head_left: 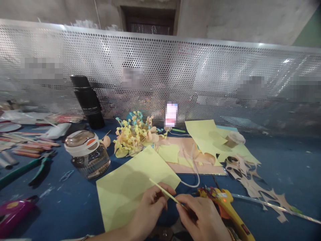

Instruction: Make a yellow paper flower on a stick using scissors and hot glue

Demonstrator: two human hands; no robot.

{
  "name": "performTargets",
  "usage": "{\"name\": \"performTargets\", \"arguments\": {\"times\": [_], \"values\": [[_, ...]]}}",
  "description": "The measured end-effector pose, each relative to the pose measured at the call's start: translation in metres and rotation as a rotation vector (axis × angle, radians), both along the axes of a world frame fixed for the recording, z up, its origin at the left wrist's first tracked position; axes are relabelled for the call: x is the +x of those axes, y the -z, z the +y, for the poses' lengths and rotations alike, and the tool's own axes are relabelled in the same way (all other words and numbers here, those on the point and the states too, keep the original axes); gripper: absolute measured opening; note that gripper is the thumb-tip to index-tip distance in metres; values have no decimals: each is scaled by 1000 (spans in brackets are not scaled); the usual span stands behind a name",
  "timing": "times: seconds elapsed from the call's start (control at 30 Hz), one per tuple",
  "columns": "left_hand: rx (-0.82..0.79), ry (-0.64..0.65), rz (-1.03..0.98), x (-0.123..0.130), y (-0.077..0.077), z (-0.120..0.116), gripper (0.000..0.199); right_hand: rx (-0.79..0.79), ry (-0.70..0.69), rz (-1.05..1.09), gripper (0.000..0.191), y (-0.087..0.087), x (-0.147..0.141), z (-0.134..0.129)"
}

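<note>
My left hand (149, 211) and my right hand (199, 217) meet low in the view, with their fingertips pinching a thin pale yellow stick (164, 192) between them. My left wrist rests on the lower edge of a large sheet of pale yellow paper (132, 189). Beside my right hand lies a yellow hot glue gun (227, 207), its orange light lit and its lower end cut off by the frame. My right hand is not touching it, as far as I can tell.
A glass jar with a grey lid (87, 157), black thermos (87, 102), and pliers with green handles (37, 169) stand left. Yellow paper flowers (134, 137), yellow sheets on a pinkish board (187, 157), and cut paper scraps (250, 177) lie ahead. A perforated metal screen (160, 67) runs behind.
</note>
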State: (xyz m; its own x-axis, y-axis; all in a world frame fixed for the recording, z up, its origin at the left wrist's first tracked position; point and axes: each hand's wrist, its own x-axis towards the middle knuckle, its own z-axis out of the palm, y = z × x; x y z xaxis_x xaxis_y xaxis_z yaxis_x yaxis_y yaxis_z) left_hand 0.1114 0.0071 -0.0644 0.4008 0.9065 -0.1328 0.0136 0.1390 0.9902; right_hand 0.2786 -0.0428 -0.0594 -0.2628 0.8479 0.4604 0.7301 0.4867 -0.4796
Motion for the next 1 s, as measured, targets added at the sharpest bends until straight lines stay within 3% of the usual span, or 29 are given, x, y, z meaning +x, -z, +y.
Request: {"name": "performTargets", "arguments": {"times": [0.23, 0.37, 0.63, 0.8, 1.0], "values": [[44, -18, -12, 2, -3, 0, 9, 39, 16, 1, 14, 3, 0, -1], [4, -20, 20, 1, -2, 0, 12, 45, 13, -2, 14, 3, 0, -1], [10, 19, -111, 0, -3, 0, 13, 23, 6, -10, 13, 0, 0, -1], [-10, 12, -14, 0, 2, 1, 21, 13, 7, -10, 13, 0, 0, -1], [11, 1, -62, 1, -2, -1, 11, 17, 30, -17, 14, 2, 0, -1]]}}
